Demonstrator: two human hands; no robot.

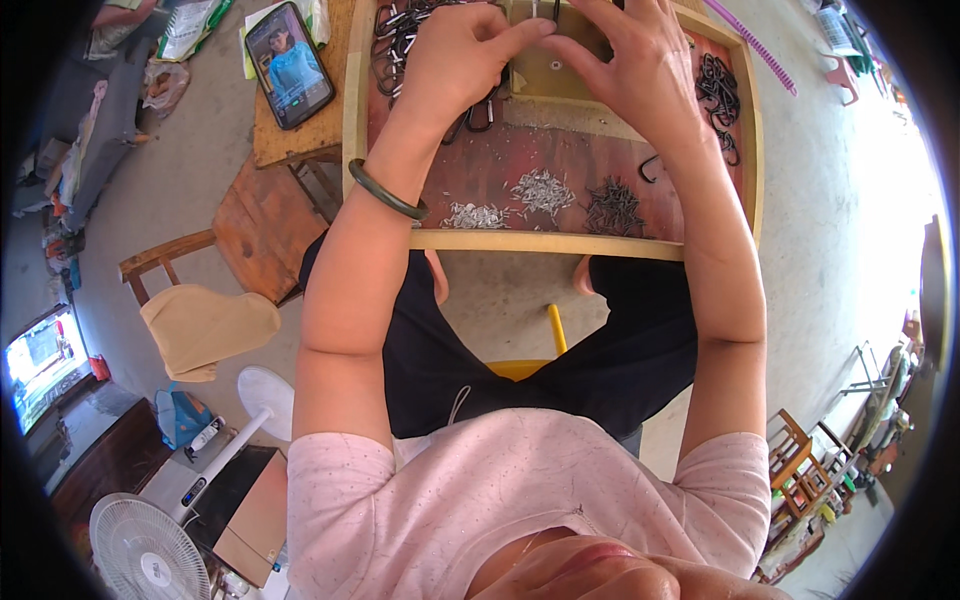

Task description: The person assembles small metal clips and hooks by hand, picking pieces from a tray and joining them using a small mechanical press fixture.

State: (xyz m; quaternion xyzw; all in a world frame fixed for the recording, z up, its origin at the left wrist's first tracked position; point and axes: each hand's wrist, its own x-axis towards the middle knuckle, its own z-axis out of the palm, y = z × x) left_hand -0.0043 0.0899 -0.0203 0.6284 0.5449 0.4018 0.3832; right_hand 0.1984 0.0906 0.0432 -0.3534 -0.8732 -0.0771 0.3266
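Both my hands reach to the far side of a shallow wooden-edged tray (560,243), over a yellowish block (557,85) with a small hole. My left hand (465,50) is closed, fingers curled and thumb stretched toward a thin upright rod; whatever it grips is hidden. My right hand (640,65) has its thumb and forefinger apart, their ends partly cut off by the upper edge. Black carabiners (483,115) lie by my left hand. Beside the right wrist are curved black metal pieces (718,92) and a single hook-shaped piece (648,170).
Near the tray's front edge lie two heaps of silver pins (543,193) and a heap of dark pins (613,208). A phone (288,65) rests on a wooden stand at left, above a wooden chair (265,230). A fan (150,555) stands lower left; a purple coiled cord (755,48) hangs upper right.
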